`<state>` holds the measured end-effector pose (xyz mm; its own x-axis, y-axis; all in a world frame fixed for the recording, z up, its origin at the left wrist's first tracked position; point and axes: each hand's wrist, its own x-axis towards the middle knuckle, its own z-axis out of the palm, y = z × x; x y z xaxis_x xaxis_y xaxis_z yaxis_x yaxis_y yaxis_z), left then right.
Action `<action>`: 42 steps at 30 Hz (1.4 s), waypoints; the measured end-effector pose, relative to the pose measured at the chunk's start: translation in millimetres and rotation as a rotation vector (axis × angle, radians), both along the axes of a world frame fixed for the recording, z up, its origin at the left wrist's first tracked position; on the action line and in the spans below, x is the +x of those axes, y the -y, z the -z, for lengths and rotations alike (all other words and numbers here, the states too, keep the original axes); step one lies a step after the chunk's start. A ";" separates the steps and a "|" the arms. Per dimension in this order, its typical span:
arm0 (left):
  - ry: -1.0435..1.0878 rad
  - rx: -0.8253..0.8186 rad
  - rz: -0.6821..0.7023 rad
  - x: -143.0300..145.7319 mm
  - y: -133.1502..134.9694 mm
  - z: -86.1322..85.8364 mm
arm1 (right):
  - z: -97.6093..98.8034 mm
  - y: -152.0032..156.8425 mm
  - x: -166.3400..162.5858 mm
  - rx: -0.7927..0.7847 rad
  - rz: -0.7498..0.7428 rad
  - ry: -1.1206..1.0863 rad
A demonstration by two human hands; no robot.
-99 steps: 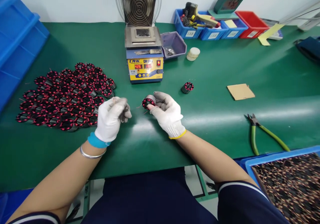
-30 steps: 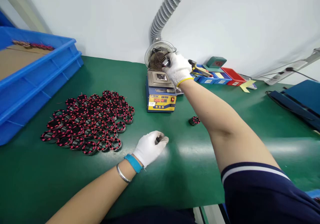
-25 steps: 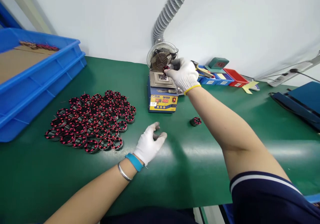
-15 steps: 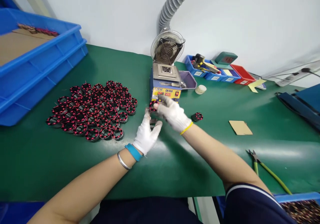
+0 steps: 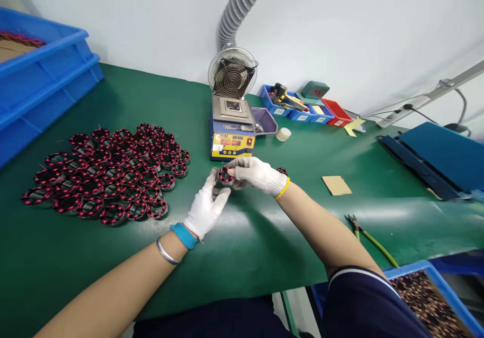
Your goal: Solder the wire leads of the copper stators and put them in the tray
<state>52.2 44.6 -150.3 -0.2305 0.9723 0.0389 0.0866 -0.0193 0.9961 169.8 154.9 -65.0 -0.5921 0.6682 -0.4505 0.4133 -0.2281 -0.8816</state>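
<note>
Both my hands wear white gloves and meet over the green table [image 5: 264,237], just in front of the solder pot [image 5: 230,132]. My right hand [image 5: 259,175] pinches a small ring wound with red wire [image 5: 226,176]. My left hand [image 5: 206,208] reaches up from below, and its thumb and forefinger close on the ring's left side. A large patch of similar red-wound rings [image 5: 113,172] lies flat on the table to the left of my hands. One more ring [image 5: 282,171] sits just behind my right wrist.
A fume fan [image 5: 232,75] with a grey hose stands behind the pot, beside a purple tray [image 5: 265,120] and a white roll [image 5: 283,134]. Cardboard piece [image 5: 336,185] and green-handled cutters [image 5: 368,236] lie right. Blue crates [image 5: 41,83] sit left, and a blue bin of parts [image 5: 431,297] near right.
My right hand came back from the solder pot with the ring and lowered it to my left hand, which rose off the table to meet it. My view swung slightly right.
</note>
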 end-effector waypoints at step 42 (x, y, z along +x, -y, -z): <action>-0.185 -0.102 0.063 3.7 -0.1 -6.7 | -37.3 -151.1 -57.2 1.061 0.396 0.474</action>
